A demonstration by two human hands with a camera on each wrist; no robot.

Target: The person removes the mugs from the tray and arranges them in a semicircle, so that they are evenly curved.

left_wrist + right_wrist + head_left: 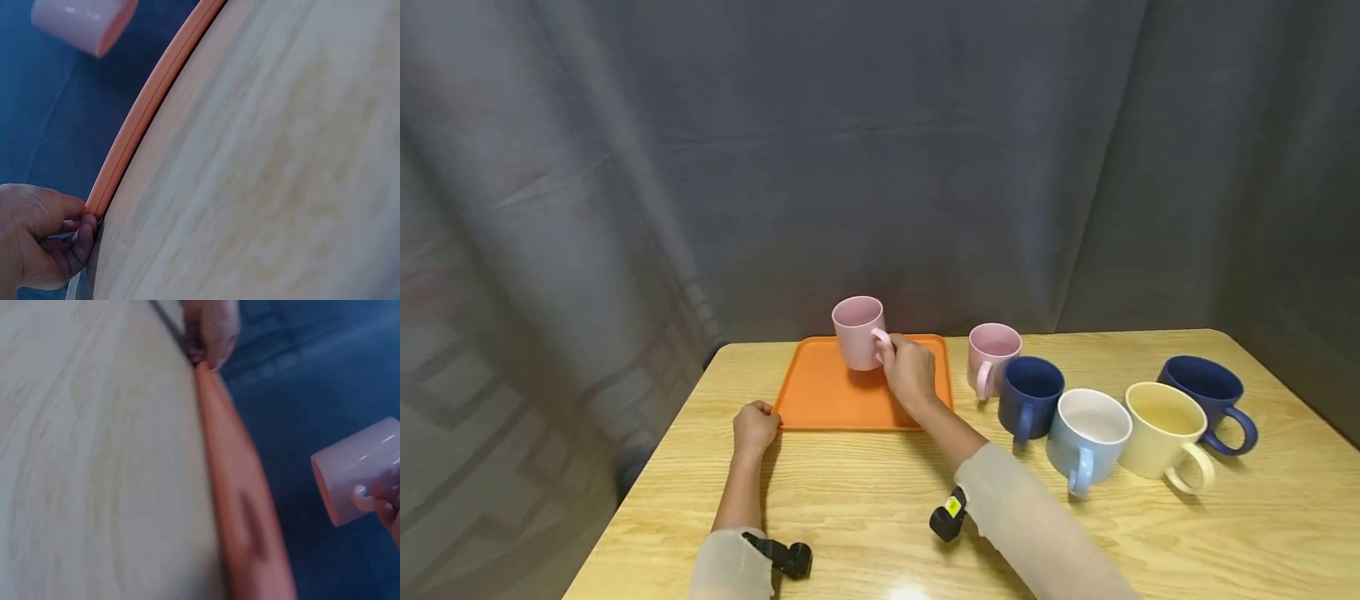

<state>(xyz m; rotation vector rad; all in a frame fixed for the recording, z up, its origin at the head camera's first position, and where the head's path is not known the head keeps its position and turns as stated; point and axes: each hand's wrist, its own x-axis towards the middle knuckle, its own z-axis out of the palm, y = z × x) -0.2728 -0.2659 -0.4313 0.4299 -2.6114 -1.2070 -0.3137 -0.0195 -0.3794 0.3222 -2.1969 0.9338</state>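
Note:
A pink mug (854, 335) is held upright above the orange tray (820, 398), its shadow falling on the tray. My right hand (912, 373) grips this mug by its handle; the right wrist view shows the pink mug (356, 465) apart from the tray (240, 481), with only fingertips of that hand in sight. At the tray's near left corner, my left hand (756, 427) pinches the rim. The left wrist view has the left hand (44, 234) with thumb and fingers on the tray's edge (145, 109). Nothing else stands on the tray.
Right of the tray stand a second pink mug (992, 358), a dark blue mug (1030, 392), a light blue mug (1078, 442), a pale yellow mug (1157, 437) and another dark blue mug (1202, 383). A grey curtain (880, 167) hangs behind the wooden table (842, 508).

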